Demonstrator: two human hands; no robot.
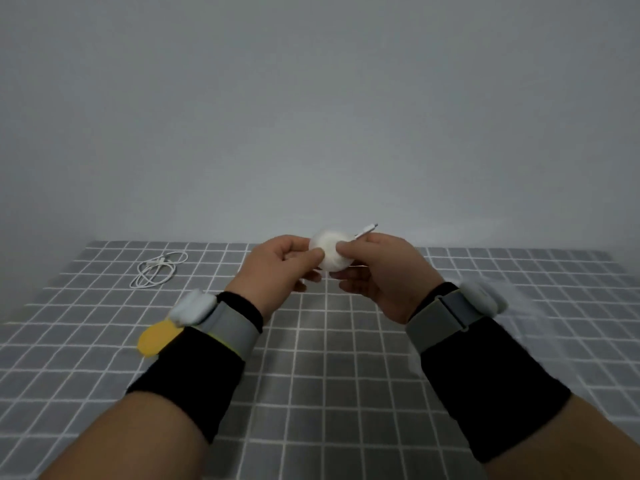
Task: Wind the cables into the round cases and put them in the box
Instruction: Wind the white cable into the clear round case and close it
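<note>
Round white plastic case (329, 252) held above grey white-gridded tablecloth (346, 375), mid-width near its far edge. Left hand (277, 268) pinches one rim, thumb on the face; right hand (384, 275) pinches the opposite rim. Loose white cable coil (159, 268) lies toward far-left corner; flat yellow disc (156, 339) nearer the left edge. Short white plug end (367, 231) protrudes from case. Judged: winding nearly done; next, tuck plug in. Box not in view.

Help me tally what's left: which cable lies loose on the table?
The coiled white cable on the cloth, far left, untouched. The other cable pokes from the white case gripped by left hand and right hand.
</note>
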